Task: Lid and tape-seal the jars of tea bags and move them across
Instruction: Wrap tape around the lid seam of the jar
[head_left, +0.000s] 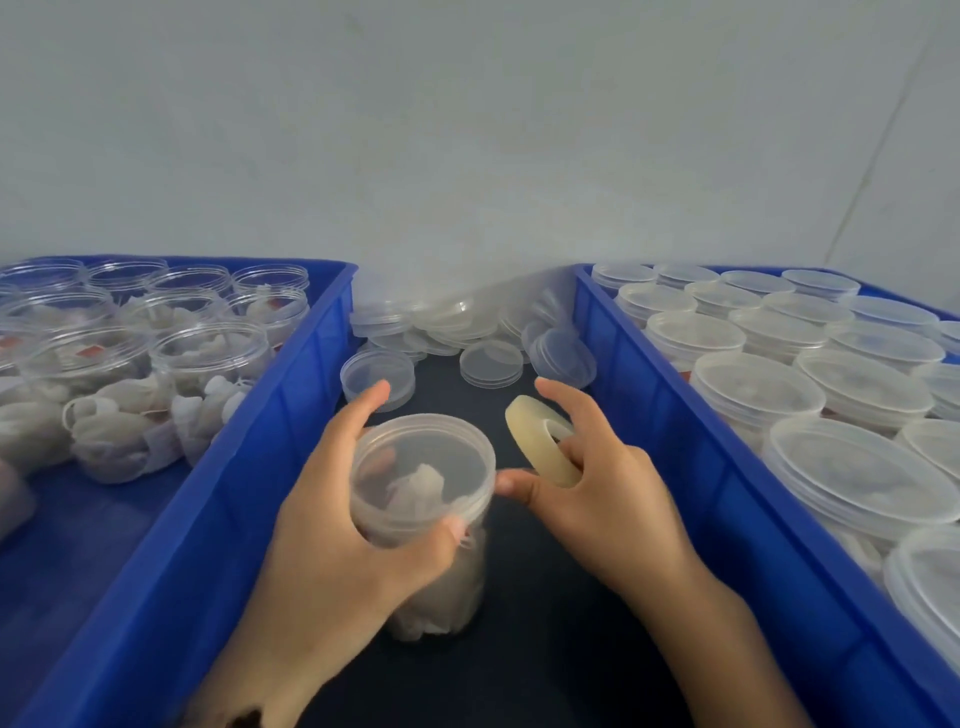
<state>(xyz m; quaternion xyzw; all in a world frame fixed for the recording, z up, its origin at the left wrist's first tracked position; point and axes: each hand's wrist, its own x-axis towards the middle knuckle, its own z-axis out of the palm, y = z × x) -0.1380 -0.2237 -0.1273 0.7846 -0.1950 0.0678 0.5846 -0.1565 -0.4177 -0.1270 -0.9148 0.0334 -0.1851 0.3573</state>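
Note:
A clear plastic jar (423, 483) of tea bags stands on the dark table between two blue crates, with a translucent lid on top. My left hand (332, 525) grips it around the lid and upper wall. My right hand (597, 483) holds a roll of clear tape (543, 447), fingers through its core, thumb stretched toward the jar's lid edge. The left blue crate (249, 467) holds several open jars (208, 358) of tea bags. The right blue crate (691, 441) holds several lidded jars (753, 389).
A heap of loose translucent lids (467, 332) lies on the table against the wall, between the crates. One lid (379, 376) sits just beyond my left fingers. The pale wall closes off the back.

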